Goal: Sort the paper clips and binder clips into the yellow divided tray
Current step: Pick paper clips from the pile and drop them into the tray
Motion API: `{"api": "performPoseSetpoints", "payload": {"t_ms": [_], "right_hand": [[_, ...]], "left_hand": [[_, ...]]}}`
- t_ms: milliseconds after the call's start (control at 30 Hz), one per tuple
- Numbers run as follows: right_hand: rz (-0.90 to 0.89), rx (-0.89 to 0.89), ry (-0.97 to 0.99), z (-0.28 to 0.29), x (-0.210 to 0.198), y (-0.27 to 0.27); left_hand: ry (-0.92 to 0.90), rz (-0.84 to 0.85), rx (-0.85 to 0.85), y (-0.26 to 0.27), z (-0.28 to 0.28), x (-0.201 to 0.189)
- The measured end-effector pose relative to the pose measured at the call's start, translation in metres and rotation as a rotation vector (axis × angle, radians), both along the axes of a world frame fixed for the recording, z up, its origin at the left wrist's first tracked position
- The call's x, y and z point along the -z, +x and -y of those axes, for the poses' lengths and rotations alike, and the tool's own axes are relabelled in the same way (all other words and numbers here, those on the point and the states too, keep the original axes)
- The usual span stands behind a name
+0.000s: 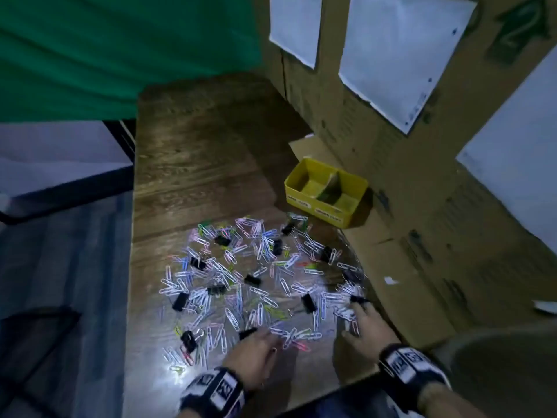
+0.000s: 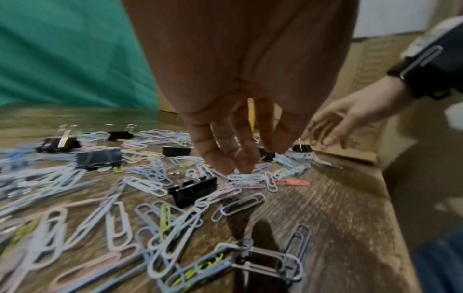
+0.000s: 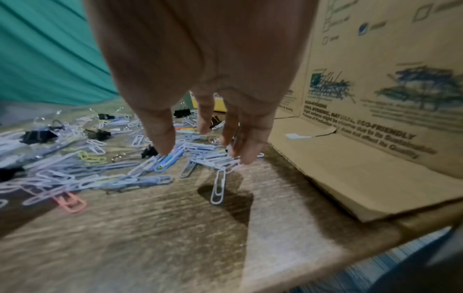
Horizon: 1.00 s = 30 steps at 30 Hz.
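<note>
Several coloured paper clips [image 1: 256, 279] and black binder clips [image 1: 252, 279] lie scattered over the near half of a wooden table [image 1: 196, 164]. The yellow divided tray [image 1: 316, 208] stands at the back right, and both its compartments look empty. My left hand [image 1: 259, 334] hovers over the near edge of the pile with its fingers [image 2: 238, 158] hanging straight and holding nothing. A binder clip [image 2: 192, 190] lies just below them. My right hand [image 1: 354, 319] is at the pile's right edge. Its thumb and fingertips [image 3: 248, 154] touch a cluster of white paper clips [image 3: 208, 150].
Cardboard boxes [image 1: 422, 191] wall off the right side, and a flattened flap [image 1: 401, 285] lies on the table beside my right hand. White paper sheets [image 1: 401, 49] hang on the boxes. A green cloth [image 1: 90, 55] hangs behind. The table's left edge [image 1: 132, 267] drops to the floor.
</note>
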State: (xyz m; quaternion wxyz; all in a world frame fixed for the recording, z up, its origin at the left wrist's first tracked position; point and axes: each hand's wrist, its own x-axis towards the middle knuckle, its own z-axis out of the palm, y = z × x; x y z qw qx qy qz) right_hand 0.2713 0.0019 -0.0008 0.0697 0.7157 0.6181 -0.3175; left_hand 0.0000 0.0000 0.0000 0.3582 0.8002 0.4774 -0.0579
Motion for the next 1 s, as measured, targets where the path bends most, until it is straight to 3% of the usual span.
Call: {"api": "performPoseSetpoints", "payload": {"t_ms": [67,300,567,800,1000], "right_hand": [[0.039,0.06,0.022,-0.008,0.004,0.0],[0.095,-0.08,0.029,-0.025,0.009,-0.017],[0.07,-0.06,0.003,-0.042,0.019,-0.031],[-0.038,-0.067,0.01,-0.06,0.028,-0.021],[-0.091,-0.145,0.003,-0.067,0.033,-0.017]], "left_hand": [[0.056,-0.061,-0.004,0.012,-0.007,0.012],[0.245,-0.124,-0.002,0.059,-0.07,0.018],[0.132,-0.22,0.343,0.111,-0.125,0.014],[0.146,-0.277,0.263,0.075,-0.123,0.037],[0.095,-0.277,0.298,0.104,-0.125,0.028]]}}
